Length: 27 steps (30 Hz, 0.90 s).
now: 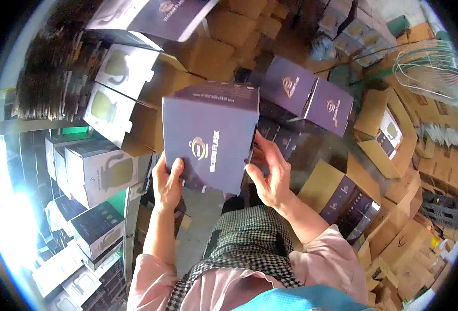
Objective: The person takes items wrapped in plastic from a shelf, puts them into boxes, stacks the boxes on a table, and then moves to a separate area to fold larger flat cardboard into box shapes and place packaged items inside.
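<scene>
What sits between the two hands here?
In the head view, a dark purple box fills the gap: the left hand grips its lower left edge and the right hand presses against its right side.

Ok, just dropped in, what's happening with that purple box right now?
A person holds a purple carton up in front of them with both bare hands. The left hand grips its lower left corner, and the right hand presses against its right side. Around them stand stacks of similar purple boxes, white boxes picturing a green jug on the left, and open brown cartons on the right, some with boxes inside.
</scene>
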Each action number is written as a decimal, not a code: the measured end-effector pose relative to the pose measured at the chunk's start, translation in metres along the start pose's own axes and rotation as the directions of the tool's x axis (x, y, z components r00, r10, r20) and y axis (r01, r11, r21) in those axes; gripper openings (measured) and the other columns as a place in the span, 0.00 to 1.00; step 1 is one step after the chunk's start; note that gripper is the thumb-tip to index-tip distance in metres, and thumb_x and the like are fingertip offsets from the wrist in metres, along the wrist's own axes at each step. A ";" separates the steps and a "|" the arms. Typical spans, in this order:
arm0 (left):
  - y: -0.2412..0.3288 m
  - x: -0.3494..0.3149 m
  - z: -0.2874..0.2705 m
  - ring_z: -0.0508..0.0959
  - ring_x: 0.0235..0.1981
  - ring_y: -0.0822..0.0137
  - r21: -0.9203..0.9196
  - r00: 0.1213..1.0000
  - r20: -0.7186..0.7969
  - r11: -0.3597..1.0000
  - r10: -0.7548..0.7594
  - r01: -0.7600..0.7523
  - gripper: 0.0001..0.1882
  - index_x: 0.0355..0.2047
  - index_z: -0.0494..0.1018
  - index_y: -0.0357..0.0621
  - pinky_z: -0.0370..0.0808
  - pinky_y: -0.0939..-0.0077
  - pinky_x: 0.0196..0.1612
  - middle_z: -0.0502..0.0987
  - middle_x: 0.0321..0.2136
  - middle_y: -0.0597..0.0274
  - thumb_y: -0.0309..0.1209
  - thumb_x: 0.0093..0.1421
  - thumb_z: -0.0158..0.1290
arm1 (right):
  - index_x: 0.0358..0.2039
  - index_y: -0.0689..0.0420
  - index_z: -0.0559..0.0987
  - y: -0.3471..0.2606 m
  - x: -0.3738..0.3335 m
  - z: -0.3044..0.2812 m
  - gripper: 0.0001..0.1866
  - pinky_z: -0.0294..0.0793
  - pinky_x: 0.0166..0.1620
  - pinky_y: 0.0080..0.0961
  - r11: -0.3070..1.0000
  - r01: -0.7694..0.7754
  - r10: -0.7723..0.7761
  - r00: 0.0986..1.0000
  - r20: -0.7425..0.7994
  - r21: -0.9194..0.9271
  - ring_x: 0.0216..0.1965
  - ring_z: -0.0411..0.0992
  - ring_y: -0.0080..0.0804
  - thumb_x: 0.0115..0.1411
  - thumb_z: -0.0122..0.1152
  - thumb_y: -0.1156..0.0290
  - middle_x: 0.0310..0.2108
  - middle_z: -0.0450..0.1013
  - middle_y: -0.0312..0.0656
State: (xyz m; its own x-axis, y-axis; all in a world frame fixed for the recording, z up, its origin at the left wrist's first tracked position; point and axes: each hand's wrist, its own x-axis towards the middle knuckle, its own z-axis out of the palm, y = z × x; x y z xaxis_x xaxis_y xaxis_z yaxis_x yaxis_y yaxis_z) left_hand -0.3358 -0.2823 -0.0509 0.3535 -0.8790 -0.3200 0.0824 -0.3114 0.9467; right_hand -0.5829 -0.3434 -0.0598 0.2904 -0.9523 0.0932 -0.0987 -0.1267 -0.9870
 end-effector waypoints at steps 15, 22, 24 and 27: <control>0.067 0.139 0.083 0.75 0.42 0.73 -0.004 0.984 0.149 0.995 0.099 -0.099 0.22 0.54 0.71 0.34 0.74 0.77 0.46 0.78 0.44 0.61 0.39 0.67 0.52 | 0.69 0.42 0.56 0.104 0.154 -0.094 0.50 0.39 0.65 0.68 0.363 -0.003 -0.030 0.999 -0.015 -0.932 0.71 0.38 0.54 0.51 0.51 0.27 0.71 0.42 0.50; 0.066 0.188 0.117 0.77 0.42 0.72 0.171 0.972 0.236 0.985 -0.006 -0.036 0.26 0.55 0.71 0.34 0.77 0.76 0.45 0.79 0.41 0.57 0.44 0.65 0.54 | 0.68 0.31 0.56 0.174 0.134 -0.153 0.48 0.30 0.60 0.80 0.158 -0.306 0.123 0.949 -0.289 -0.939 0.71 0.36 0.59 0.49 0.53 0.26 0.70 0.46 0.47; 0.056 0.211 0.121 0.78 0.42 0.70 0.132 0.967 0.245 0.990 -0.071 0.040 0.27 0.54 0.71 0.34 0.79 0.74 0.42 0.79 0.41 0.57 0.44 0.65 0.54 | 0.68 0.30 0.56 0.180 0.134 -0.158 0.48 0.30 0.60 0.80 0.171 -0.299 0.114 0.953 -0.282 -0.939 0.71 0.36 0.59 0.49 0.53 0.26 0.70 0.47 0.46; 0.033 0.242 0.124 0.79 0.41 0.66 0.064 0.941 0.296 0.986 -0.163 0.151 0.27 0.53 0.70 0.33 0.84 0.68 0.38 0.77 0.43 0.55 0.44 0.64 0.54 | 0.68 0.30 0.56 0.186 0.133 -0.162 0.48 0.30 0.60 0.80 0.179 -0.290 0.092 0.956 -0.278 -0.940 0.71 0.37 0.59 0.49 0.53 0.26 0.70 0.48 0.45</control>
State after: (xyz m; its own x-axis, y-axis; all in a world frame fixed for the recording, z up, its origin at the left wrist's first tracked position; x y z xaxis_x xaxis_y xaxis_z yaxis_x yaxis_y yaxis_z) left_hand -0.3631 -0.5497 -0.1019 0.0437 -0.8833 -0.4668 0.0755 -0.4630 0.8832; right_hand -0.7164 -0.5382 -0.2095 0.0045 -0.9994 0.0342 -0.9967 -0.0072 -0.0806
